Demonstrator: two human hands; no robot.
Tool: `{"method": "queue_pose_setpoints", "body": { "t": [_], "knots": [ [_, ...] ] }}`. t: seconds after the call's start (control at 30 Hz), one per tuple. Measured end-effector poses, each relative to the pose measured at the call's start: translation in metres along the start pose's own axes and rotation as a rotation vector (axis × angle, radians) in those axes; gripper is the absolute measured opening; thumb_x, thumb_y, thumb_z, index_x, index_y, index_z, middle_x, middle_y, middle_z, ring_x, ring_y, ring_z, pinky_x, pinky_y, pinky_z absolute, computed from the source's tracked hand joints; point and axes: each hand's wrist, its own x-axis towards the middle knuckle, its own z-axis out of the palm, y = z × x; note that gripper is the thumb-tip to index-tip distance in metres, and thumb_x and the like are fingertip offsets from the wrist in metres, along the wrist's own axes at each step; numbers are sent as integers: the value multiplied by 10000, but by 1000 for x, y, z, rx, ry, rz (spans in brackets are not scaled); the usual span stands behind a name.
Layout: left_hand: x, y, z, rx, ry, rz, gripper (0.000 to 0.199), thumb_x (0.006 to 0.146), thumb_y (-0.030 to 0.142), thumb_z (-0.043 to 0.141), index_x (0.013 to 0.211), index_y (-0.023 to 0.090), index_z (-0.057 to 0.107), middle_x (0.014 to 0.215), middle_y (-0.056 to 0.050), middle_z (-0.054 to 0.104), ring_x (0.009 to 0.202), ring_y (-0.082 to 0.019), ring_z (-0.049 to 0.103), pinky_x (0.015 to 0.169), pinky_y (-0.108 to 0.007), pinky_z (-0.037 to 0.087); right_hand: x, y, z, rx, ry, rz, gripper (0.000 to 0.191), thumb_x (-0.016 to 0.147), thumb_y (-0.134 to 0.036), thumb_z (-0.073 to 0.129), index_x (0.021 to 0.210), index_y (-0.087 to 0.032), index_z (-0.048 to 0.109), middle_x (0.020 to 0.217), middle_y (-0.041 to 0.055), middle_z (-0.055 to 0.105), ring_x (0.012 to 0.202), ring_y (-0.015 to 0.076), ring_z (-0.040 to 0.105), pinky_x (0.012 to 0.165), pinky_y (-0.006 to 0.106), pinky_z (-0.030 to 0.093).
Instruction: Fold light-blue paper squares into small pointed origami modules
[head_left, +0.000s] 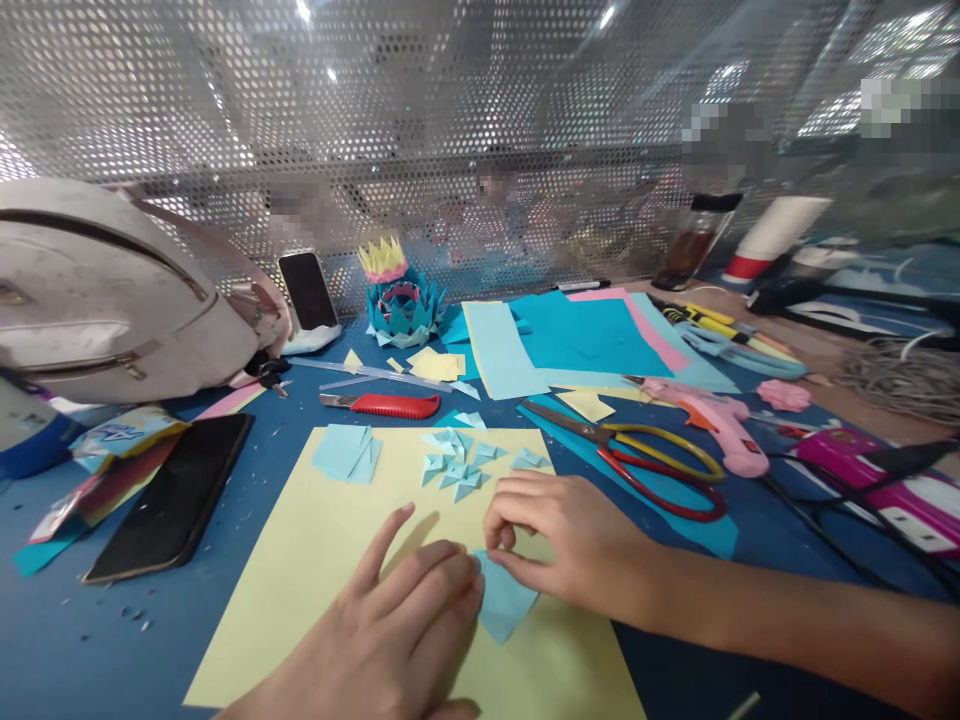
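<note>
A small light-blue square of paper point(504, 602) sits under my fingers, over a large pale-yellow sheet point(300, 600). My left hand point(409, 615) pinches its left upper edge, with the index finger stretched out. At the paper's top edge, the thumb and fingers of my right hand point(551, 530) are curled together in a pinch. Part of the square is hidden by my fingers. Several folded light-blue paper pieces point(454, 466) lie beyond my hands, and a stack of light-blue squares point(347, 453) is at the sheet's upper left.
A red utility knife point(395, 405) lies behind the sheet. Scissors point(660, 455) and a pink glue gun point(709, 425) are on the right. A black phone point(172, 495) and a backpack point(112, 300) occupy the left. Coloured papers point(592, 335) and a paper lotus point(403, 308) stand farther back.
</note>
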Motion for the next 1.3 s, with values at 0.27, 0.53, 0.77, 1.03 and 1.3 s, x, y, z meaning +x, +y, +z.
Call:
{"method": "queue_pose_setpoints", "body": {
  "t": [0.27, 0.53, 0.77, 1.03, 1.3],
  "knots": [
    [1, 0, -3, 11, -1, 16, 472, 1088, 460, 375, 1192, 123, 689, 1187, -34, 698, 1216, -199, 549, 1290, -482, -58, -2, 1, 12, -126, 171, -165, 123, 876, -145, 646, 805, -197, 560, 775, -48, 614, 735, 118, 519, 639, 260, 316],
    [-4, 1, 2, 14, 8, 25, 482, 1090, 462, 361, 1228, 121, 672, 1211, -56, 698, 1223, -209, 554, 1288, -504, -46, -1, -2, 9, -228, 186, -293, 176, 944, -166, 592, 771, -180, 566, 756, -22, 570, 738, 140, 457, 624, 283, 293],
    [-9, 1, 11, 9, -1, 14, 474, 1091, 450, 356, 1281, 129, 648, 1279, -54, 674, 1287, -223, 519, 1289, -514, -30, 0, -1, -5, -325, 91, -447, 265, 1012, -203, 522, 761, -163, 598, 776, 3, 585, 742, 156, 427, 655, 308, 312],
    [-11, 1, 12, 30, -8, 13, 526, 1096, 472, 307, 1306, 112, 629, 1322, -92, 664, 1323, -248, 508, 1282, -555, 8, -6, -12, -29, -276, -172, -327, 222, 945, -194, 542, 733, -157, 599, 760, 9, 578, 744, 163, 430, 656, 339, 278],
    [-11, 1, 9, 17, -23, 19, 516, 1097, 465, 315, 1321, 104, 609, 1336, -102, 653, 1315, -248, 521, 1284, -557, 12, -13, -20, -41, -302, -280, -201, 196, 878, -123, 562, 687, -165, 569, 713, 16, 581, 716, 162, 487, 645, 330, 290]
  ]
}}
